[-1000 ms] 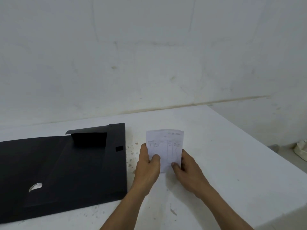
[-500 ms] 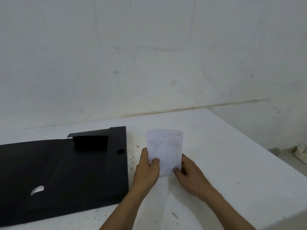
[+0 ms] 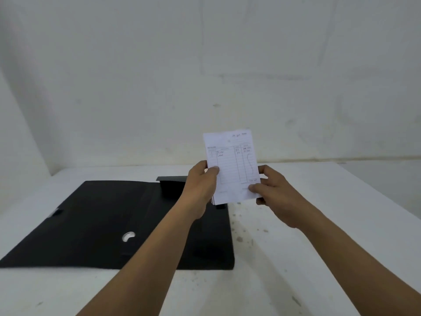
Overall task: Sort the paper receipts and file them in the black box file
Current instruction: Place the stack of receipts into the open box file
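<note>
Here, 2 bare hands up in front of the camera, both on 1 small stack of paper receipts [image 3: 231, 165]. Left hand [image 3: 201, 190] pinching the stack's left edge, thumb on the printed face about halfway up, other fingers hidden behind the paper. Right hand [image 3: 274, 195] pinching the lower right corner, thumb on the front, fingers curled behind. Stack held upright and clear of the table [image 3: 307, 258], facing the camera, with its top part against the white wall [image 3: 205, 65]. Top sheet white, ruled, with columns and some handwriting too small to read. More sheet edges just showing at the lower left of the stack; number of sheets impossible to tell.

Below and to the left, black box file [image 3: 102, 224] lying open and flat on the white table, its right edge under the left wrist. Round finger hole [image 3: 128, 236] in the file near its front, showing pale. Short black flap [image 3: 173, 185] standing up at the file's far right corner, just behind the left hand. Small dark specks [image 3: 239, 239] on the tabletop to the right of the file, below the receipts.
</note>
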